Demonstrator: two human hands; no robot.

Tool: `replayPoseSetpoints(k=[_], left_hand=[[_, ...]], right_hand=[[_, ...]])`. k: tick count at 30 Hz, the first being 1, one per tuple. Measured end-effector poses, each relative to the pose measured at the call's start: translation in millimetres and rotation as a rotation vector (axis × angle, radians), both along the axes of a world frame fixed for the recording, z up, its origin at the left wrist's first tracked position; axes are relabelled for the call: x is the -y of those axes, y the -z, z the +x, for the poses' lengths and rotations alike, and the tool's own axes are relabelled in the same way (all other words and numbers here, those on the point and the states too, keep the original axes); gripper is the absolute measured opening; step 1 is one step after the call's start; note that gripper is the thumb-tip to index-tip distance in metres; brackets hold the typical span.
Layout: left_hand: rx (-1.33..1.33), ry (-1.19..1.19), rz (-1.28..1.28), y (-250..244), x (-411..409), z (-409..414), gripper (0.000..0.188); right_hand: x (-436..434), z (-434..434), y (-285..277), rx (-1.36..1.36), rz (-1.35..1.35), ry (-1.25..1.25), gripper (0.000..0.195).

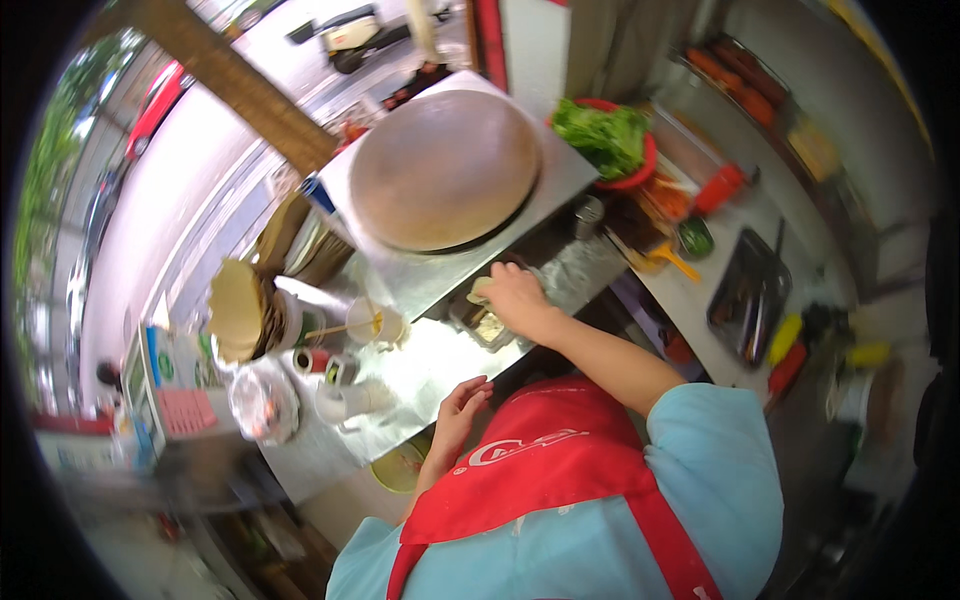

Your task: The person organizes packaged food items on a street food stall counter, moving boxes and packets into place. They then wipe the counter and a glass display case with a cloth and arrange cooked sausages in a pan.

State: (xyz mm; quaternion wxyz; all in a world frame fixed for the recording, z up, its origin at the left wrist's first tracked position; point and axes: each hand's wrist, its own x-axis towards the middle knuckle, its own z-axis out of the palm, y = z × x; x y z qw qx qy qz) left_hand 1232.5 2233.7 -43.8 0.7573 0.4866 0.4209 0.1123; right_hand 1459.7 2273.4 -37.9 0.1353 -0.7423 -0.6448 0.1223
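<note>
My right hand grips a small pale pad, perhaps a folded cloth, over a clear plastic container. Pale bits show inside that container, which sits on the steel counter below the griddle; my hand covers part of it. By the counter's front edge, my left hand is free, thumb apart from loosely curved fingers. Beyond both hands stands a large round crepe griddle, its surface bare and brownish, set in a square metal top.
Left on the counter are a cup with a stick, stacked thin flatbreads and a plastic-wrapped bowl. To the right are a red basin of lettuce, a red squeeze bottle, an orange-handled tool and a black tray.
</note>
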Motion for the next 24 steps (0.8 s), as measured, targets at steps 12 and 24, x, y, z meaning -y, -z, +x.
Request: replayPoseSetpoints(k=[12, 24], left_hand=[[0.443, 0.9, -0.018, -19, 92, 201, 0.053], [0.401, 1.237, -0.007, 22, 455, 210, 0.03]], right_hand=[[330, 44, -18, -1.809, 0.741, 0.888, 0.053], [658, -74, 44, -0.989, 1.186, 1.669, 0.056]])
